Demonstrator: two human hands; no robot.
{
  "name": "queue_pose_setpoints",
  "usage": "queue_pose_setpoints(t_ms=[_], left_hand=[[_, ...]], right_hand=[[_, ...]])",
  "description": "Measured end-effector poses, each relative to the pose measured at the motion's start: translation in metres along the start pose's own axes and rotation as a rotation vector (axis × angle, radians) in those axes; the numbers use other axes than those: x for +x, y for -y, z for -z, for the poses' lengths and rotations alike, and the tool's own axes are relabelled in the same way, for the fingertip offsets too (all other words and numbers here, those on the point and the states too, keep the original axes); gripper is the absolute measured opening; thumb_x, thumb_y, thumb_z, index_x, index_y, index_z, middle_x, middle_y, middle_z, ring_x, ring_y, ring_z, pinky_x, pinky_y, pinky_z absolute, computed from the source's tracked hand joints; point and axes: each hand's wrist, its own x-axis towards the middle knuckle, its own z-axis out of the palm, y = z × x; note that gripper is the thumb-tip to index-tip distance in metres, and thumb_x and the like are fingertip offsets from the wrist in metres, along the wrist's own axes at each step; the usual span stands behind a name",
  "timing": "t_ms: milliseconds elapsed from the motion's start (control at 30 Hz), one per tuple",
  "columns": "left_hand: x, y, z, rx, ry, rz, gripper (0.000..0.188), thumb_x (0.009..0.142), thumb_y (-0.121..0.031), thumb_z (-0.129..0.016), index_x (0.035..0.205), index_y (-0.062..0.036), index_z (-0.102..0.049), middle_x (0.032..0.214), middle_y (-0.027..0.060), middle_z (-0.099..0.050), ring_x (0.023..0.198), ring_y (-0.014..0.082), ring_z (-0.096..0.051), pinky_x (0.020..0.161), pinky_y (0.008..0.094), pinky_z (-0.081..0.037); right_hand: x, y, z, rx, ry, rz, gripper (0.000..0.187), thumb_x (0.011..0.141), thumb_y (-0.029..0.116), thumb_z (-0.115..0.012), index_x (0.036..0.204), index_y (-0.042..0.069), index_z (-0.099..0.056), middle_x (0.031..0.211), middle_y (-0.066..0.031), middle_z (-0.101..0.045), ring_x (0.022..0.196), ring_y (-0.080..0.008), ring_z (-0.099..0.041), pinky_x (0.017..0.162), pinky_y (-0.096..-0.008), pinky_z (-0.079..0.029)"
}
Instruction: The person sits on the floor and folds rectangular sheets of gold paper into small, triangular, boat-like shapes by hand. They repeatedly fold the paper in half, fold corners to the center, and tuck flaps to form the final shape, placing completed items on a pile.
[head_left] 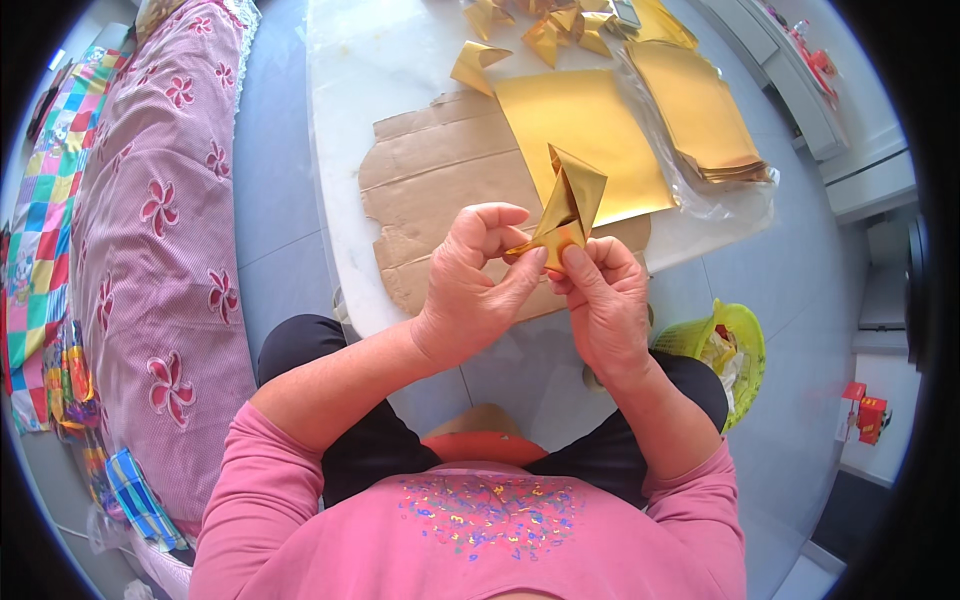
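Between my two hands is a folded piece of shiny gold paper (572,203), held above the near edge of the table. My left hand (475,262) pinches its lower left corner between thumb and fingers. My right hand (608,300) grips its bottom, the thumb pressed on the front. The paper's upper end rises to a point, and a dark gap shows between its folds. Just beyond it lies a flat gold sheet (570,120), partly over a piece of brown cardboard (440,170).
A stack of gold sheets (695,105) lies in clear plastic at the table's right. Several folded gold pieces (545,38) are heaped at the far end of the white table (345,60). A yellow-green basket (748,350) stands at right; a pink-covered bed (150,250) is at left.
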Motion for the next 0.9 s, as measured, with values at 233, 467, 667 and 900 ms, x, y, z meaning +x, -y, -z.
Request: queue_pose_setpoints(t_ms=[233,467,667,900], left_hand=[[0.001,0.000,0.006,0.014,0.074,0.079,0.036,0.090,0.005,-0.064,0.121,0.0023,-0.046,0.093,0.0088,-0.066,0.088,0.0130,-0.067,0.082,0.0250,-0.052],[0.015,-0.005,0.014,-0.390,0.175,0.548,0.022,0.094,-0.008,-0.065,0.112,0.0031,-0.060,0.097,0.0112,-0.069,0.086,0.0167,-0.069,0.079,0.0279,-0.055],[0.013,-0.002,0.021,-0.307,0.151,0.593,0.017,0.093,-0.017,-0.068,0.098,-0.0008,-0.066,0.091,0.0080,-0.070,0.087,0.0142,-0.065,0.082,0.0288,-0.050],[0.010,0.003,0.017,-0.313,0.064,0.481,0.019,0.095,-0.018,-0.065,0.094,0.0007,-0.063,0.088,0.0046,-0.067,0.084,0.0093,-0.063,0.080,0.0248,-0.048]], right_hand=[[0.000,0.000,-0.002,-0.046,-0.033,0.001,0.008,0.094,0.009,-0.065,0.092,0.005,-0.058,0.086,-0.0029,-0.065,0.075,-0.0093,-0.060,0.070,-0.0236,-0.049],[0.003,0.000,0.000,-0.337,-0.102,0.027,0.012,0.093,0.010,-0.068,0.088,0.003,-0.059,0.079,0.0006,-0.062,0.071,-0.0050,-0.055,0.066,-0.0206,-0.045],[0.000,0.004,-0.004,-0.403,-0.063,0.000,0.010,0.091,0.008,-0.070,0.092,0.002,-0.062,0.084,0.0007,-0.065,0.076,-0.0034,-0.057,0.070,-0.0203,-0.048],[-0.001,0.001,-0.003,-0.390,0.005,-0.045,0.008,0.091,0.005,-0.069,0.094,0.001,-0.062,0.085,0.0009,-0.066,0.078,-0.0044,-0.058,0.073,-0.0211,-0.048]])
